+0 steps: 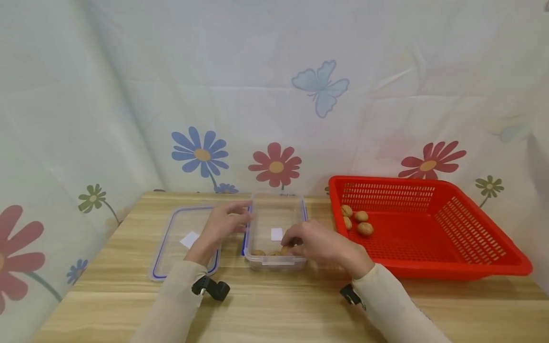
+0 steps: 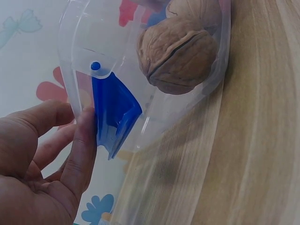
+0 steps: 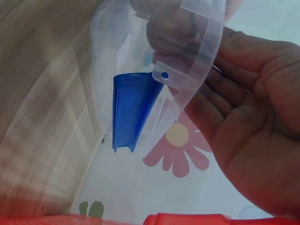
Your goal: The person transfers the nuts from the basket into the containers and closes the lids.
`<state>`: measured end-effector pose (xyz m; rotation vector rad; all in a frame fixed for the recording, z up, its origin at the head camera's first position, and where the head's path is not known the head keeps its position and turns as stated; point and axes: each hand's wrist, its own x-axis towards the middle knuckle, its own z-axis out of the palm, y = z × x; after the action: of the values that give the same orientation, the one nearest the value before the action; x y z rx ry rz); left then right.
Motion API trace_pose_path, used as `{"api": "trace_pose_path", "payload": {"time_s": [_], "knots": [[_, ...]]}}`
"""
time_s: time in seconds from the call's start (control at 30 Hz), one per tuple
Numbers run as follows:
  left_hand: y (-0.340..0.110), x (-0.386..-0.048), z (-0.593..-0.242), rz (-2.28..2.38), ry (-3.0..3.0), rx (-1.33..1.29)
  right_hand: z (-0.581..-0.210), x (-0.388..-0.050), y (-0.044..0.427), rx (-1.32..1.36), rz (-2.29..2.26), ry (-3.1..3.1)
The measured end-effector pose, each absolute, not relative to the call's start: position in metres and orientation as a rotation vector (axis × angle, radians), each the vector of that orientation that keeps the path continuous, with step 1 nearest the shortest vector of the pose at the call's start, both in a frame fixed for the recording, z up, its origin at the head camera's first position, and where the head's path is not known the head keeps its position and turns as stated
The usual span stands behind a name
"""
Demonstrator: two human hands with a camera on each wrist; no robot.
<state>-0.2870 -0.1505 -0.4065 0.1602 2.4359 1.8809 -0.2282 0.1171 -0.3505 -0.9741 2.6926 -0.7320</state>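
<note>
Item: clear plastic container [image 1: 266, 219], on the wooden tabletop [image 1: 274, 314] between the two hands, lid off, short end toward the person. Fitted with blue side latches [image 2: 112, 110], both hanging down. A white square [image 1: 276, 234] shows at its floor. Contents: walnuts grouped at the near end; at least three show, though the fingers and the cloudy wall make the exact count hard to tell.

Item: left hand [image 1: 225, 224]. Loose, fingers extended, fingertips against the container's left wall, just beside the latch; nothing grasped.

Item: right hand [image 1: 323, 245]. Reaches over the right rim near the front corner, fingers curled, thumb and fingers pinching one walnut [image 1: 285, 250] low inside the container.

Item: red plastic basket [image 1: 386, 179], slotted walls, on the tabletop to the right of the container. Contents: four loose walnuts [image 1: 365, 229], gathered toward its left side.

Item: clear lid [image 1: 173, 233], blue seal around its edge, flat on the tabletop to the left, partly beneath the left hand and forearm. Bears a white square.

Accessories: one black wrist device [image 1: 211, 287] per arm, over pale sleeves [image 1: 169, 305].

Backdrop: whitish curtain [image 1: 240, 62] printed with flowers and a pale blue butterfly [image 1: 321, 88].
</note>
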Motion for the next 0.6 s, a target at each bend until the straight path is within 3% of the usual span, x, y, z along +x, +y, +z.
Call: {"api": "trace_pose_path", "payload": {"time_s": [0.6], "knots": [[-0.150, -0.287, -0.406, 1.879, 2.444, 0.170, -0.338, -0.224, 0.127, -0.843, -0.969, 2.679]]}}
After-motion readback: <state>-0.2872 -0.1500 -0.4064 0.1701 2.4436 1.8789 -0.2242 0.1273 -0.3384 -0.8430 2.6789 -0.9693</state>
